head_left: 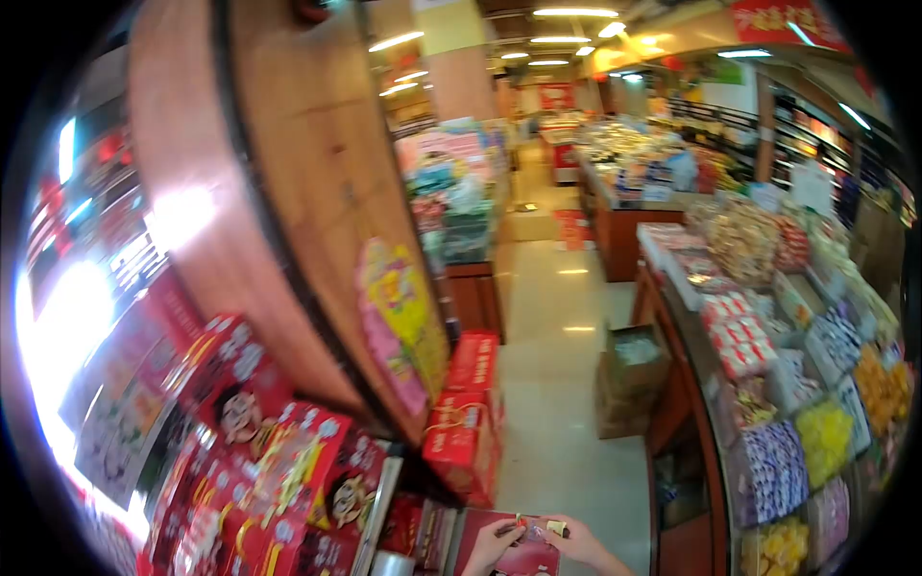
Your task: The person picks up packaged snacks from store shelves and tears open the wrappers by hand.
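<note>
At the bottom edge of the head view, my left hand (490, 545) and my right hand (578, 545) are close together with bent, closed fingers. A small shiny piece of wrapping (538, 534) lies between the fingertips, with red by the left ones and pale gold and dark by the right ones. It is too small and blurred to name. Below the hands is a dark red flat surface (523, 557), perhaps a box or bag; its lower part is cut off by the frame.
Red gift boxes (331, 470) are stacked at left beside a wooden pillar (317, 144). More red boxes (463, 442) stand on the floor ahead. Cardboard boxes (629, 384) sit by the right counter, which bears bagged sweets (773, 470). A tiled aisle (547, 384) runs forward.
</note>
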The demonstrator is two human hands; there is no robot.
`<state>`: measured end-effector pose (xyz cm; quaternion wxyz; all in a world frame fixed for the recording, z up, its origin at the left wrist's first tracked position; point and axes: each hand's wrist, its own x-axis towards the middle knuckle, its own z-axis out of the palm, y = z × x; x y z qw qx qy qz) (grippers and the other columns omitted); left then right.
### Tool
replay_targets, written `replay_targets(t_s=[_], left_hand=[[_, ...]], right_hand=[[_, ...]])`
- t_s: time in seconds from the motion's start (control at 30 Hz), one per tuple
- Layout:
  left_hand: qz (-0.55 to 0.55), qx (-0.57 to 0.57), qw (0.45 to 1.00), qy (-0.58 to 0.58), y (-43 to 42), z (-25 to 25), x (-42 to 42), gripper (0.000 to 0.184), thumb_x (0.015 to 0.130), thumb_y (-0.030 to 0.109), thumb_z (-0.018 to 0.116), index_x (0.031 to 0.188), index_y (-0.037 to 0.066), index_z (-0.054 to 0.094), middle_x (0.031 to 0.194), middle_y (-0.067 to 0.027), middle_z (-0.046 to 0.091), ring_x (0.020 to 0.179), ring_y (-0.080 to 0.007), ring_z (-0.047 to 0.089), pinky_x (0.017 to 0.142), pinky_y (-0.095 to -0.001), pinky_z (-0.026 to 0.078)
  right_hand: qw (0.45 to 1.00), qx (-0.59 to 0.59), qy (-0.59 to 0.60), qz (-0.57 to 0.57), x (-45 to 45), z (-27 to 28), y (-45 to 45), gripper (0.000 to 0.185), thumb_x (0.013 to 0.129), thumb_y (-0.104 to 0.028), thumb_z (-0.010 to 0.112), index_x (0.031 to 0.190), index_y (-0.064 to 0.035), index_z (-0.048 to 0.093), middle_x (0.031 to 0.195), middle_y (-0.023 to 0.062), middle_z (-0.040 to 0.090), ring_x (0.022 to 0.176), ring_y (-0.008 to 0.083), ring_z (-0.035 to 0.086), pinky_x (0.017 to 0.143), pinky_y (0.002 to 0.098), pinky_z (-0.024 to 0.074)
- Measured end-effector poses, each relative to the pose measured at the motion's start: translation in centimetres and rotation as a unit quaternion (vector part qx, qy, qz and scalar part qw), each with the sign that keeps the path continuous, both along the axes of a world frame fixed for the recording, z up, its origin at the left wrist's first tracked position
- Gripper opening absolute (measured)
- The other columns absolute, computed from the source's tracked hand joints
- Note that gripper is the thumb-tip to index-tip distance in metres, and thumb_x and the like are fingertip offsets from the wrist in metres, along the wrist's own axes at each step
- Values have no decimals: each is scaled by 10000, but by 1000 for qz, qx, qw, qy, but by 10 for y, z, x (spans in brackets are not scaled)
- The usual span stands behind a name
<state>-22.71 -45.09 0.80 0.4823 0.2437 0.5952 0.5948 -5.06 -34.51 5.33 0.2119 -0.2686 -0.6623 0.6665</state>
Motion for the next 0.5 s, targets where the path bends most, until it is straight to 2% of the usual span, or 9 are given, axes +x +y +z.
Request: replay_targets(t_s=[0.1, 0.13, 0.17, 0.23, 0.27, 0.33, 0.37, 0.43, 0.5], left_hand=[[-84, -22, 996, 15, 41, -27, 10, 252, 886, 142, 683, 1078, -16, 647, 908, -65, 694, 799, -115, 640, 699, -242, 502], [-106, -32, 994, 20, 57, -20, 12, 255, 886, 144, 682, 1082, -17, 647, 911, -65, 694, 805, -116, 640, 706, -242, 501], [-128, -55, 990, 28, 67, -12, 16, 287, 883, 167, 691, 1093, -23, 645, 934, -71, 695, 841, -119, 638, 729, -250, 501], [-118, -92, 988, -41, 93, 9, 28, 303, 871, 82, 660, 1149, -30, 618, 968, -85, 683, 830, -142, 640, 694, -253, 528], [-143, -81, 985, -50, 107, -8, 25, 345, 873, 137, 668, 1174, -19, 605, 974, -93, 683, 845, -149, 647, 693, -258, 529], [-198, -69, 978, 18, 144, -15, 17, 337, 876, 175, 690, 1136, -28, 621, 973, -88, 689, 859, -137, 640, 729, -260, 510], [-224, -61, 971, 50, 162, -19, 15, 337, 877, 194, 701, 1117, -33, 630, 973, -86, 692, 867, -131, 636, 747, -261, 501], [-248, -62, 967, 19, 203, -41, 11, 373, 868, 204, 713, 1139, -32, 616, 993, -93, 689, 889, -144, 640, 754, -269, 502], [-273, -54, 961, 5, 243, -29, 16, 388, 863, 203, 719, 1151, -31, 606, 1001, -97, 687, 894, -156, 646, 754, -275, 504]], right_hand=[[996, -61, 11, -68, 26, -20, 23, 329, 908, -120, 630, 1207, 2, 564, 939, 75, 661, 815, 102, 633, 682, 252, 525], [992, -89, 17, -88, 33, -29, 29, 341, 905, -122, 633, 1214, 2, 560, 947, 77, 661, 821, 103, 631, 688, 251, 523], [992, -78, 3, -99, 39, -36, 36, 343, 903, -116, 635, 1214, 8, 559, 964, 70, 659, 835, 105, 625, 711, 255, 521], [991, -53, -29, -118, 46, -49, 54, 348, 899, -103, 639, 1213, 21, 555, 997, 57, 655, 863, 108, 614, 756, 263, 517], [986, -53, -28, -154, 42, -65, 59, 289, 900, -133, 633, 1151, 2, 592, 1002, 64, 658, 887, 123, 613, 775, 277, 510], [974, -51, -30, -221, 34, -82, 76, 207, 901, -194, 620, 1028, -36, 665, 1013, 79, 665, 935, 154, 611, 813, 306, 497], [976, -40, -39, -208, 41, -88, 88, 243, 896, -171, 629, 1091, -26, 630, 1001, 83, 662, 910, 142, 616, 780, 292, 505], [981, -22, -57, -185, 50, -38, 116, 363, 886, -125, 647, 1217, -5, 560, 979, 91, 656, 859, 117, 627, 716, 263, 521], [977, 9, -67, -204, 54, -28, 144, 386, 882, -129, 652, 1227, 7, 545, 978, 96, 655, 864, 126, 635, 733, 272, 523]])
